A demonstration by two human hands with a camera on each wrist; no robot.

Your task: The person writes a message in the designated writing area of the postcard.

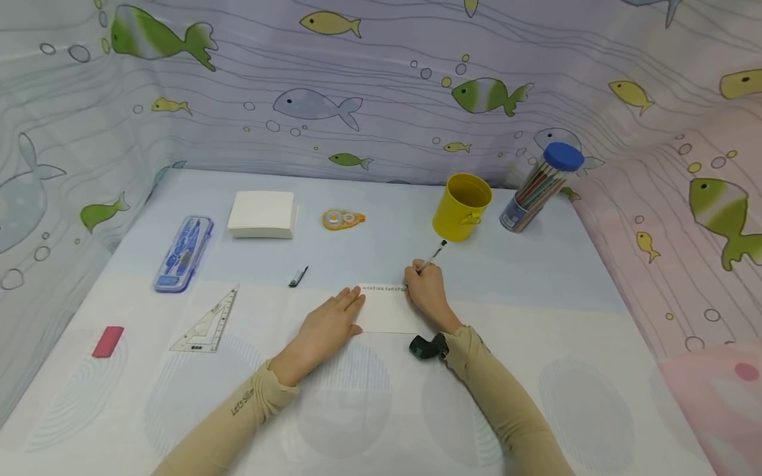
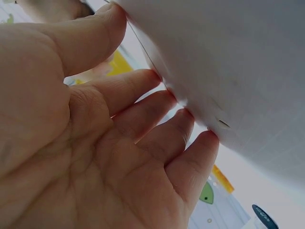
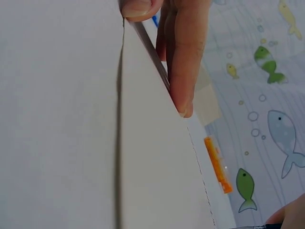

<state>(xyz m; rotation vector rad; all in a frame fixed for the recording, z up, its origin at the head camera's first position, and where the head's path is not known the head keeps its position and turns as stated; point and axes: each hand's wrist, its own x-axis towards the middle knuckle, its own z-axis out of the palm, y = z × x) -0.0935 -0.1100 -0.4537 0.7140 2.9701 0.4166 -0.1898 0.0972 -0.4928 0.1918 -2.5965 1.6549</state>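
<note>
A small white sheet of paper (image 1: 389, 314) lies on the table with a row of handwriting along its top edge. My right hand (image 1: 430, 294) pinches a pen (image 1: 432, 256), its tip at the right end of that row. Flat along the paper's left edge, my left hand (image 1: 332, 325) rests with fingers extended. In the left wrist view, the fingertips of my left hand (image 2: 124, 119) touch the tabletop and the paper's edge. The right wrist view shows the paper (image 3: 152, 148) close up, with part of the pen (image 3: 250, 227) at the bottom. A pen cap (image 1: 299, 277) lies left of the paper.
Behind stand a paper stack (image 1: 262, 215), correction tape (image 1: 342, 219), a yellow cup (image 1: 454, 215) and a blue-lidded pencil tube (image 1: 538, 188). At left lie a blue compass case (image 1: 183, 254), a set square (image 1: 208, 327) and a pink eraser (image 1: 108, 342).
</note>
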